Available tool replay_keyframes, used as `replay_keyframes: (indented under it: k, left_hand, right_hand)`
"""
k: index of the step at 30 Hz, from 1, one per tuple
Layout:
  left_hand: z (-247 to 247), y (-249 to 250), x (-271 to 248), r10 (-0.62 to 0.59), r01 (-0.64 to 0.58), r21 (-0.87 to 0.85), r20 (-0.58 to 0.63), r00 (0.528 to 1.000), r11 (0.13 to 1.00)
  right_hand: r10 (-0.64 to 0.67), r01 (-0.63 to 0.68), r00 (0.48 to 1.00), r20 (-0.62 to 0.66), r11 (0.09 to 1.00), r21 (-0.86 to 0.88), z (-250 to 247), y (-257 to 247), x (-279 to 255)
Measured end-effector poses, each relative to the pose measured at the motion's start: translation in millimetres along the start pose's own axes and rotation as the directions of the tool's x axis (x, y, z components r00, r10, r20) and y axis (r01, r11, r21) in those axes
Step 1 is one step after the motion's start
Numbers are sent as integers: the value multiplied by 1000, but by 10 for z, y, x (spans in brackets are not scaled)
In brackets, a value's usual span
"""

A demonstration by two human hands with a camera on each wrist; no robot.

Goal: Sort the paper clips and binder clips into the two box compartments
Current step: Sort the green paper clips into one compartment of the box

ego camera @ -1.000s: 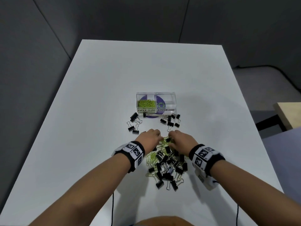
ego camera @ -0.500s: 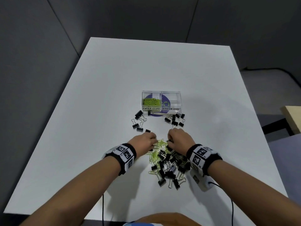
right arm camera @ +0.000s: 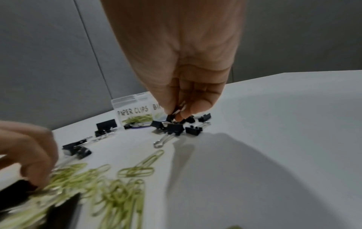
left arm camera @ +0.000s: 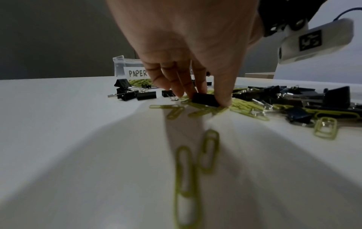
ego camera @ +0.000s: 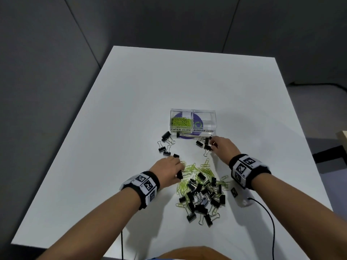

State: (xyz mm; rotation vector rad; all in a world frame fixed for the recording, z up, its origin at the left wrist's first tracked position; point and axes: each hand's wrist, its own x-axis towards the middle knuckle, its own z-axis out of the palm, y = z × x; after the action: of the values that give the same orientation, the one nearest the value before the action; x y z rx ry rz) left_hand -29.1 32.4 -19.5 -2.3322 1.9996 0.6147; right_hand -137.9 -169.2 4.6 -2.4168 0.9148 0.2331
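Note:
A clear two-compartment box (ego camera: 193, 111) stands mid-table; its left half, labelled PAPER CLIPS, holds green paper clips (ego camera: 180, 121), and its right half, labelled BINDER CLIPS, looks empty. A mixed pile of black binder clips (ego camera: 201, 192) and green paper clips (ego camera: 195, 171) lies nearer me. My left hand (ego camera: 169, 169) pinches a black binder clip (left arm camera: 205, 100) at the pile's left edge. My right hand (ego camera: 221, 145) pinches another binder clip (right arm camera: 173, 115) among a small group (ego camera: 203, 142) just in front of the box's right half.
A second cluster of binder clips (ego camera: 166, 145) lies left of the box front. A purple disc (ego camera: 185, 137) sits under the box. A white wrist camera unit (ego camera: 242, 198) and cable hang below my right wrist. A wooden edge (ego camera: 341, 139) shows at far right.
My right hand has left the pile and travelled forward to the binder clips before the box's right half. My left hand stays at the pile's left edge, now gripping a binder clip.

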Motion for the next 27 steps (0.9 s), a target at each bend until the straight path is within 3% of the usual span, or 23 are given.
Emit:
replay_keyframes:
  k: [8,16,19,23,25,27]
  left_hand:
    - [-169,-51,7,33,-45,-109,-115,993,993]
    - [-444,-341,439,-137,136,-19,-138,981,991]
    - [-407,-333,487,-107,109,4,-149,983,994]
    - [-225,-133,385,89,-87,38,-50,995,995]
    - [-113,-62,310,98,-100,63,30,995,993]
    - [-27,-10,237,66,-69,48,63,996,996]
  right_hand:
    - [-6,3,997,-71,999,-36,-65,73,188]
    - [-153,141,982,-113,984,-106,32,82,45]
    - [-298,300,954,33,945,-131,95,61,-143]
    - [-440,500,850,290,847,-180,189,50,-406]
    - [-449,543,822,351,803,-246,246,43,-482]
    - [-428,524,835,346,809,-264,287,31,-519]
